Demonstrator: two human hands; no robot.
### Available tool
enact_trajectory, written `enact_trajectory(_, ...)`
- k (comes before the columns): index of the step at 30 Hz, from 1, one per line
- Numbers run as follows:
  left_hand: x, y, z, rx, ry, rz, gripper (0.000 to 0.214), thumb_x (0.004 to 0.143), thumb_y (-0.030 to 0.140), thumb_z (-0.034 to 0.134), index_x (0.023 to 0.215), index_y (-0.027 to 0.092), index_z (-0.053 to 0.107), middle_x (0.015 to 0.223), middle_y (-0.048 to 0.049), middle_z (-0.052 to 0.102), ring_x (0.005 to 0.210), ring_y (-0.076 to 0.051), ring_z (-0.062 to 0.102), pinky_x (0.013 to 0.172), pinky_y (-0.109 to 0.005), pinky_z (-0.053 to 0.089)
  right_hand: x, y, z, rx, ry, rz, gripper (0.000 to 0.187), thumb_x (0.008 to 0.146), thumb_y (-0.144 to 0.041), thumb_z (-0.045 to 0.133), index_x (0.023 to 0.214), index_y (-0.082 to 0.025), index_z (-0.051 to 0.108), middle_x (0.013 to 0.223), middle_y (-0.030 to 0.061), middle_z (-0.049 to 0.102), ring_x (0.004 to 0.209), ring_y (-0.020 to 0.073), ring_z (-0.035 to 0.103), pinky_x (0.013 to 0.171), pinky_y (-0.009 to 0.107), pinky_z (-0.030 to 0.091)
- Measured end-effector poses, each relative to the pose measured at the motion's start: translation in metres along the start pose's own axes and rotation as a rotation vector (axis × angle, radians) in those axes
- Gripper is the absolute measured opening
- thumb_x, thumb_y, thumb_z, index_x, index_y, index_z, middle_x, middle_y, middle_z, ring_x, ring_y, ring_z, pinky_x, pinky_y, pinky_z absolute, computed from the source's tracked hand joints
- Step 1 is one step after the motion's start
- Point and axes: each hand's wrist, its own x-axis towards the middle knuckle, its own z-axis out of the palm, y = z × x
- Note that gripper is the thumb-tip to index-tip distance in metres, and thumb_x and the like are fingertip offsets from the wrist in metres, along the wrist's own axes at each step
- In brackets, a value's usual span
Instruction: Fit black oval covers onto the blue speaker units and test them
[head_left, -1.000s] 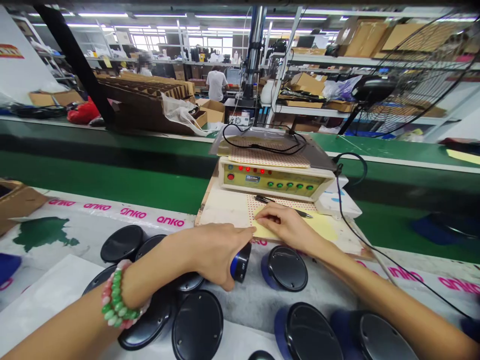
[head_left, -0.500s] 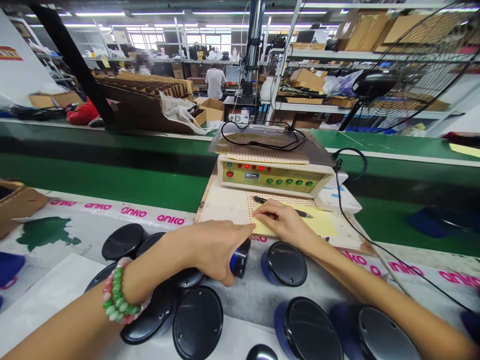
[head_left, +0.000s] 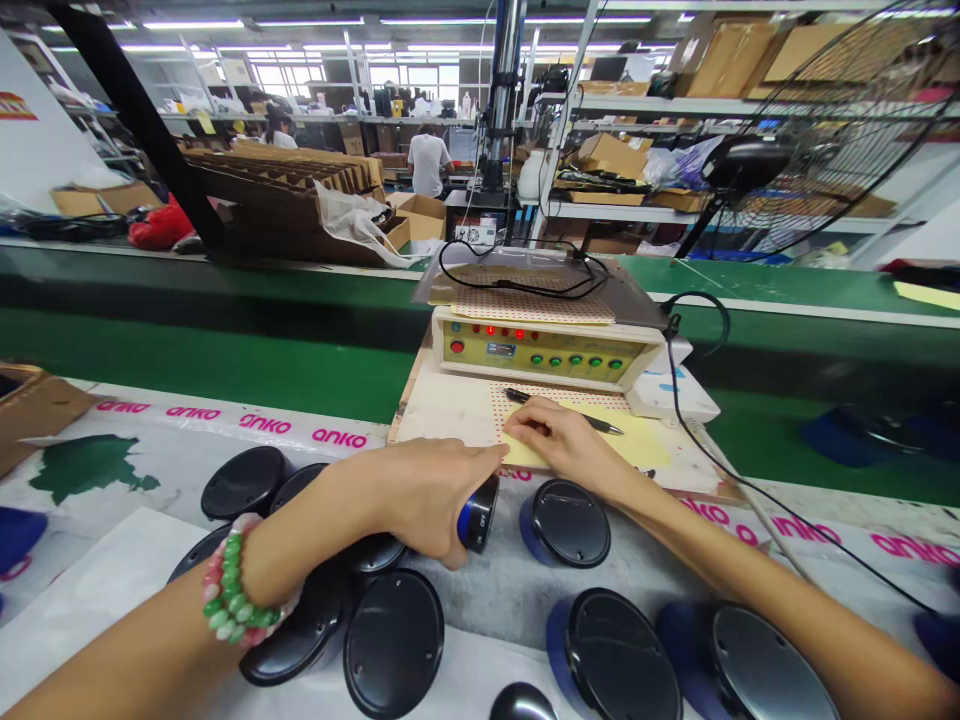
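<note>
Left hand point(head_left: 427, 495) grips one unit point(head_left: 481, 517); other units point(head_left: 568, 525) remain.
In front of the control box point(head_left: 547, 355), right hand point(head_left: 561, 442) pinches at yellow sheet point(head_left: 640, 427), catch unclear.

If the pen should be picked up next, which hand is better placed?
Probably the right hand: it is right by the pen, whereas the left hand holds a blue-and-black part.

Black lids point(head_left: 394, 645) look glossy, smooth plastic; the yellow sheet point(head_left: 640, 438), matt paper.
</note>
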Motion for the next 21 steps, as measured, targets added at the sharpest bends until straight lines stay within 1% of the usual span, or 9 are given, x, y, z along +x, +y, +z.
enact_trajectory(6,0.0000,-0.0005,0.0008,-0.004,0.008,0.001,0.082,0.060,0.030,0.072,0.133,0.016,0.038,0.124,-0.0165,0.061,0.109,-0.034,0.061,0.081,-0.035,0.048,-0.0006,0.0018,0.0006,-0.016,-0.005,-0.015,0.019,0.093,-0.029,0.051,0.086,-0.016,0.063,0.083,0.0030,0.060,0.082,0.0169,0.057,0.075,0.035,0.046)
enact_trajectory(10,-0.0003,0.0002,0.0000,-0.002,-0.001,-0.006,0.083,0.061,0.031,0.072,0.134,0.015,0.037,0.123,-0.0168,0.061,0.110,-0.034,0.060,0.081,-0.035,0.048,-0.0007,0.0021,0.0006,-0.010,-0.005,-0.008,0.020,0.094,-0.030,0.050,0.086,-0.015,0.062,0.083,0.0025,0.060,0.080,0.0162,0.057,0.072,0.033,0.046)
enact_trajectory(14,-0.0004,0.0012,-0.0006,0.000,-0.003,-0.012,0.083,0.061,0.031,0.072,0.134,0.015,0.037,0.124,-0.0173,0.060,0.111,-0.034,0.059,0.083,-0.036,0.049,-0.0008,0.0015,0.0020,-0.001,0.000,0.001,0.021,0.093,-0.032,0.051,0.086,-0.016,0.063,0.083,0.0030,0.060,0.083,0.0173,0.057,0.076,0.035,0.045)
enact_trajectory(17,-0.0002,0.0011,-0.0003,-0.006,-0.008,-0.012,0.083,0.061,0.030,0.071,0.134,0.013,0.037,0.126,-0.0187,0.059,0.112,-0.035,0.058,0.084,-0.036,0.049,-0.0007,0.0005,0.0008,0.027,-0.008,0.026,0.023,0.093,-0.034,0.050,0.086,-0.016,0.062,0.083,0.0024,0.060,0.082,0.0166,0.057,0.075,0.034,0.046)
enact_trajectory(21,-0.0004,-0.0021,0.0001,-0.030,-0.005,0.000,0.087,0.060,0.031,0.071,0.137,0.014,0.034,0.128,-0.0177,0.058,0.114,-0.034,0.057,0.086,-0.036,0.048,0.0016,0.0013,-0.0073,0.071,-0.023,0.086,0.025,0.095,-0.036,0.049,0.089,-0.015,0.061,0.085,0.0020,0.061,0.079,0.0152,0.060,0.071,0.033,0.049)
